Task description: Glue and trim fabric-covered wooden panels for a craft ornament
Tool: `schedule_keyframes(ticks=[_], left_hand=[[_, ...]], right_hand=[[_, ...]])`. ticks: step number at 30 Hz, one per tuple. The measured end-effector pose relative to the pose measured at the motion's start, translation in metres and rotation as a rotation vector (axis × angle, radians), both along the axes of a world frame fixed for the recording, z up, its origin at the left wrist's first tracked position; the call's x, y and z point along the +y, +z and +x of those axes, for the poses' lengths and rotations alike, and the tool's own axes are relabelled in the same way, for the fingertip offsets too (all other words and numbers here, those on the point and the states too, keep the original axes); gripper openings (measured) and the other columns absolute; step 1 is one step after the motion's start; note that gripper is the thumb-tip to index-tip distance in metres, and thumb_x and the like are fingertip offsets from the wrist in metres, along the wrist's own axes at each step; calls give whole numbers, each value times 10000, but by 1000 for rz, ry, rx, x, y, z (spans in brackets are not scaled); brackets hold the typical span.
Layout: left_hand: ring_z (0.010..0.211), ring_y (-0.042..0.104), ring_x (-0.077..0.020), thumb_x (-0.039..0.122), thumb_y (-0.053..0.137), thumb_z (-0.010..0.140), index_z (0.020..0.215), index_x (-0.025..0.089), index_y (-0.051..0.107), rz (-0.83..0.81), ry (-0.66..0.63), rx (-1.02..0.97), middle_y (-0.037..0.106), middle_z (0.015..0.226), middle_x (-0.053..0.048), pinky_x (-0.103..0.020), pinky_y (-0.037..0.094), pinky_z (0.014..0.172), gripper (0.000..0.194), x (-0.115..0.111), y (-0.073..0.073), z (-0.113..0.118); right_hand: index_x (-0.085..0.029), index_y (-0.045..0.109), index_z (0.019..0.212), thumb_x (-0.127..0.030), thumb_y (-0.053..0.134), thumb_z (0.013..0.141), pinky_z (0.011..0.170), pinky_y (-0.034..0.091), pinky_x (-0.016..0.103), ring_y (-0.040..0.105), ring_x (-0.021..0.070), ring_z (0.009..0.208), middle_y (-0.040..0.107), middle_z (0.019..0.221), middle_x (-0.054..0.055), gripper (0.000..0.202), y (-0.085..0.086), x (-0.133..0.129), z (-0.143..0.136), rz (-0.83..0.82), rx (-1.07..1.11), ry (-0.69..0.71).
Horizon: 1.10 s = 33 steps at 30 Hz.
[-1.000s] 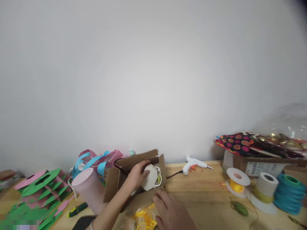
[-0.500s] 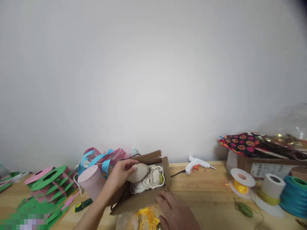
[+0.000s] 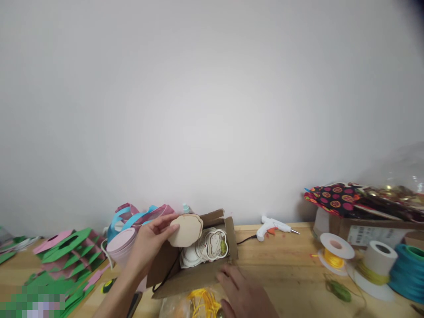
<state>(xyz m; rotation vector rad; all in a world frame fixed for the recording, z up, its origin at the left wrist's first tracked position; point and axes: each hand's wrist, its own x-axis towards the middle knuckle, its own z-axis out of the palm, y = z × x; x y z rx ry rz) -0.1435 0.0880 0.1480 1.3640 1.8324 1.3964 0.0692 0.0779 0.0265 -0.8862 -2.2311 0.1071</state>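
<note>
In the head view, my left hand point(image 3: 154, 236) pinches a pale wooden plaque point(image 3: 186, 230) with a scalloped edge, above the left side of a cardboard box point(image 3: 192, 280). Inside the box lies a pile of cut-out wooden shapes point(image 3: 207, 247), with a small olive-green bundle point(image 3: 223, 246) on top. My right hand point(image 3: 243, 289) rests low at the box's front right corner, its thumb apart from the fingers and no object visible in it. Just left of it are yellow cords point(image 3: 204, 302) and part of a gold ball point(image 3: 220, 313).
A white glue gun point(image 3: 271, 227) lies right of the box. Thread spools point(image 3: 336, 246) and a large blue cone of thread point(image 3: 407, 269) stand at the right. A pink canister point(image 3: 121, 245) is partly behind my left arm. Green and pink felt pieces point(image 3: 69, 254) cover the left.
My left hand has lifted the wooden plaque up and to the left, tilting it to show its flat face. My right hand stays at the box's front corner.
</note>
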Motion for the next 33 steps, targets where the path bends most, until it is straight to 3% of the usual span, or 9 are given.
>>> schedule_keyframes(ticks=[6, 11, 14, 18, 25, 29, 33], left_hand=[[901, 607, -181, 358, 655, 641, 970, 156, 573, 12, -29, -106, 684, 991, -64, -248, 490, 738, 395, -8, -7, 2], [785, 638, -192, 322, 625, 671, 936, 134, 578, -95, -197, -75, 710, 888, -74, -288, 509, 686, 329, -5, -17, 18], [824, 636, -217, 309, 594, 683, 960, 109, 593, -149, -272, 6, 701, 920, -98, -328, 500, 737, 341, 9, -32, 28], [1053, 531, -266, 280, 608, 643, 1040, 86, 591, -181, -299, 199, 599, 1136, -151, -384, 384, 920, 441, 23, -46, 27], [1056, 520, -262, 332, 546, 711, 1016, 187, 620, -243, -326, 458, 622, 1106, -96, -406, 344, 945, 347, -2, -53, 17], [1112, 479, -231, 344, 520, 734, 1031, 243, 608, -229, -334, 521, 600, 1149, -48, -369, 313, 990, 326, -19, -41, 32], [1124, 469, -242, 406, 499, 748, 1046, 323, 593, -169, -403, 412, 591, 1162, 10, -382, 353, 978, 323, -50, -4, 55]], right_hand=[[-212, 547, 1030, -141, 540, 659, 713, 491, 221, 600, 164, 853, 630, 1017, 22, 378, 0, 3, 0, -21, 0, 0], [-209, 542, 1039, -138, 528, 652, 690, 501, 239, 598, 181, 864, 617, 1046, 35, 393, 3, 4, 0, -35, -23, 20], [-210, 542, 1032, -128, 524, 648, 681, 500, 231, 600, 176, 851, 617, 1045, 34, 392, 5, 3, 0, -43, -24, 23], [-216, 537, 1026, -152, 547, 648, 663, 501, 228, 601, 173, 831, 623, 1027, 26, 383, 1, 5, -1, -13, -21, 10], [-218, 551, 993, -189, 583, 635, 643, 503, 217, 603, 178, 820, 626, 1014, 31, 361, -6, 8, -5, 2, -36, 14], [-214, 533, 1067, -162, 521, 666, 758, 493, 249, 574, 192, 940, 570, 1143, 52, 405, 11, 7, 0, -113, -37, 28], [-184, 488, 1161, -113, 450, 689, 878, 440, 334, 498, 219, 1079, 487, 1250, 87, 479, 32, 11, 1, -189, -43, 10]])
